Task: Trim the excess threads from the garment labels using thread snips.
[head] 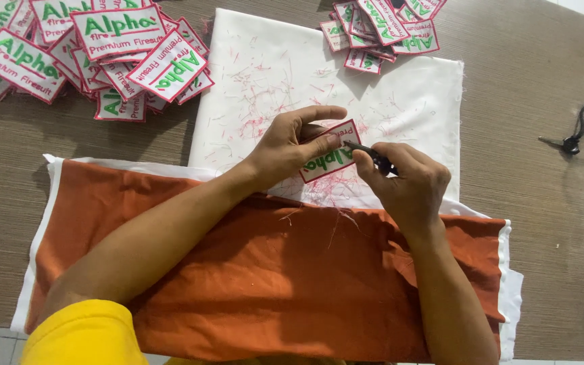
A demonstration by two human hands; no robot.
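While left hand (292,145) pinches white red-edged patch (330,159) | right hand (403,177) grips dark snips (368,153)

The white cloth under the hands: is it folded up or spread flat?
Spread flat: the white cloth lies open on the table, its edges visible, strewn with red thread trimmings.
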